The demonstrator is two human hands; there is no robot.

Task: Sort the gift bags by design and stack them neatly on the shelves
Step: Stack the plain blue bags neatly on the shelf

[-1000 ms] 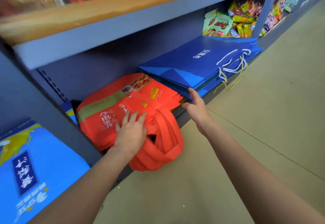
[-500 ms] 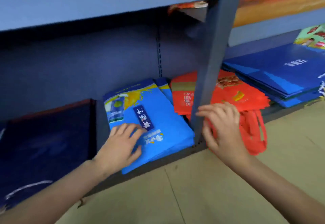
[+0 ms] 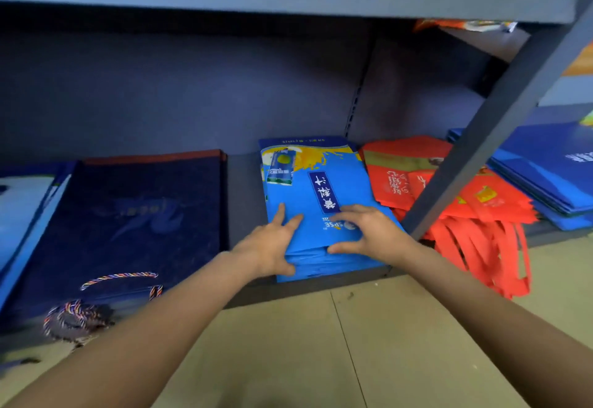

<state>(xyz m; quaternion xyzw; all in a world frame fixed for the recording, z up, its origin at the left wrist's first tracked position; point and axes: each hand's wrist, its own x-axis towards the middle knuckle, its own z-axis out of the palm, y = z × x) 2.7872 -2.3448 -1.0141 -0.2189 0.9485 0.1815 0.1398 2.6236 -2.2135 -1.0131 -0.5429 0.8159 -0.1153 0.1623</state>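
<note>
The step in hand looks like squaring up one sorted pile: the light blue gift bags (image 3: pixel 317 202) lie flat in a stack on the bottom shelf (image 3: pixel 244 183), just left of the slanted grey upright (image 3: pixel 500 125), and both hands are on the pile's near end. The left hand (image 3: pixel 272 244) lies on the near left corner with fingers spread flat on the top bag and the thumb down against the front edge. The right hand (image 3: pixel 369 231) lies on the near right part, fingers across the top and thumb against the front edge. Neither grip closes round anything; both are open and pressing, it seems, to align or push the stack.

The next move probably calls for an even push from both thumbs so the layered front edges come flush, without fanning the thin bags sideways.

Largest of the things around is the dark navy bags (image 3: pixel 128 228) pile to the left, apart from the light blue one by a strip of bare shelf, with striped rope handles (image 3: pixel 118 276) hanging off its front. To the right, past the upright, lie the red bags (image 3: pixel 404 183), their loop handles (image 3: pixel 481 247) drooping over the shelf lip toward the floor (image 3: pixel 321 359), and beyond them a royal blue stack (image 3: pixel 552 176). The upright stands close by the right wrist and could catch any sideways shift; the red handles look untidy.
</note>
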